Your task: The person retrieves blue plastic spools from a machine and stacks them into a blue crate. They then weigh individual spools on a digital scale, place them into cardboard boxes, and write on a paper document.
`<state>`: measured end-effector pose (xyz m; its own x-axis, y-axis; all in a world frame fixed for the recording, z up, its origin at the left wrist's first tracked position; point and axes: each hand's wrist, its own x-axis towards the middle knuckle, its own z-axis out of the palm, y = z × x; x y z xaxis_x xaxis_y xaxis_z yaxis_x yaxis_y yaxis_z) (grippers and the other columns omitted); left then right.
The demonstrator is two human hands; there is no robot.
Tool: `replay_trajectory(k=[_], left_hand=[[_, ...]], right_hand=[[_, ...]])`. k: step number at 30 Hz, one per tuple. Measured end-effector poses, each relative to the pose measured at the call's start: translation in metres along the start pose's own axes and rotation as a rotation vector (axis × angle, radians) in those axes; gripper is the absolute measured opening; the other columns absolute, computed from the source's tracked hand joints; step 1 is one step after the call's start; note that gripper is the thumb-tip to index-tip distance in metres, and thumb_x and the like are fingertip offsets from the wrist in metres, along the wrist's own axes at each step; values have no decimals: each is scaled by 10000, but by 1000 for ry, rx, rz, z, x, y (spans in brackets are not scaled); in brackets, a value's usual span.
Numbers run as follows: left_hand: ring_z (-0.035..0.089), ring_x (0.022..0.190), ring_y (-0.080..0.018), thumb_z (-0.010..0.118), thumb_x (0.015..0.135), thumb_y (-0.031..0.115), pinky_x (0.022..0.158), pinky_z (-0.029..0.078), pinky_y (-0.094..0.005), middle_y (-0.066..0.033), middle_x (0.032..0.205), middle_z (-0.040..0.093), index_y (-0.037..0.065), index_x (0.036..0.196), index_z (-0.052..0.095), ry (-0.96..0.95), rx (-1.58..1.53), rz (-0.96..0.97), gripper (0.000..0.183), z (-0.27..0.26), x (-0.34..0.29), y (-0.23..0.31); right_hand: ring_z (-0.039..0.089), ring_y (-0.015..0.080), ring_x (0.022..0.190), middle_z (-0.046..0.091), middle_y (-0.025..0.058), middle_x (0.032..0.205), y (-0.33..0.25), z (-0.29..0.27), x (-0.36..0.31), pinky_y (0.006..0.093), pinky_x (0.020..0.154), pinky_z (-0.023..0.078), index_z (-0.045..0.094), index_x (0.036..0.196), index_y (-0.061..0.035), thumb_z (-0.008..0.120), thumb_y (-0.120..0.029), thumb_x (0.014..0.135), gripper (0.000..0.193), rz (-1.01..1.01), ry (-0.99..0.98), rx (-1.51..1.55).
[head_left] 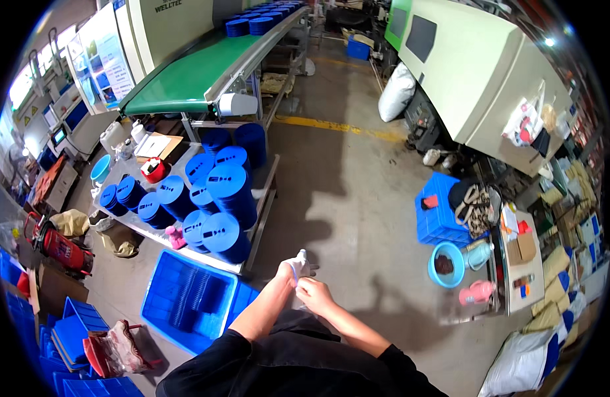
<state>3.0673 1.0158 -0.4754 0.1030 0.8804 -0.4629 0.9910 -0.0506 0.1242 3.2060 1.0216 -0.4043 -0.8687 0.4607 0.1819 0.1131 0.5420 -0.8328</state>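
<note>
A white glove (304, 262) covers my left hand (301, 266), which is held out in front of my body with its fingers stretched and nothing in them. Bare and closed, my right hand (313, 294) pinches the glove's cuff at the left wrist. Ahead and to the left of both hands, stacks of round blue plastic discs (227, 231) stand on a worktable (136, 225). Below the table's front edge sits a large blue crate (161, 291) with a row of discs lying inside it.
A green conveyor belt (186, 79) carrying more blue discs runs beyond the table. To the right are a blue crate (444, 221) with cloth on it, a light-blue basin (458, 268) and a pink jug (477, 292). A red fire extinguisher (60, 248) and a red chair (113, 351) stand at the left.
</note>
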Motion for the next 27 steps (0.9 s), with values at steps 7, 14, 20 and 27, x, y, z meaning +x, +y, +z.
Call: replay_trajectory(k=[7,14,20,27], left_hand=[[434,1200,-330,405,883,473,904,399,-454,-156,1371,423,48,1319,368,92,-2617,-20,610,-65,185,-126],[582,959,-376,528,812,583,867,422,-419,-102,899,535,113,956,479,119,-2425,-161,494,-217,283,-205],[549,964,-425,463,852,540,809,400,-550,-196,855,561,81,852,520,161,-2652,-291,463,-251,413,-354],[490,1120,-282,469,894,345,968,393,-411,-143,1172,562,55,1087,525,533,-2514,-375,352,-304,498,-531]], right_hand=[[544,338,694,525,147,714,89,-86,182,422,621,436,471,734,-15,567,-154,806,183,-183,-118,-112],[522,311,647,498,129,681,159,-158,340,395,584,418,457,715,-25,577,-134,805,186,-125,-185,-40],[535,304,641,523,123,696,250,-187,518,404,575,419,478,722,-32,583,-141,804,172,-243,-299,-30],[582,325,733,568,131,748,300,-217,734,424,639,458,526,771,-34,556,-174,822,152,-466,-547,-3]])
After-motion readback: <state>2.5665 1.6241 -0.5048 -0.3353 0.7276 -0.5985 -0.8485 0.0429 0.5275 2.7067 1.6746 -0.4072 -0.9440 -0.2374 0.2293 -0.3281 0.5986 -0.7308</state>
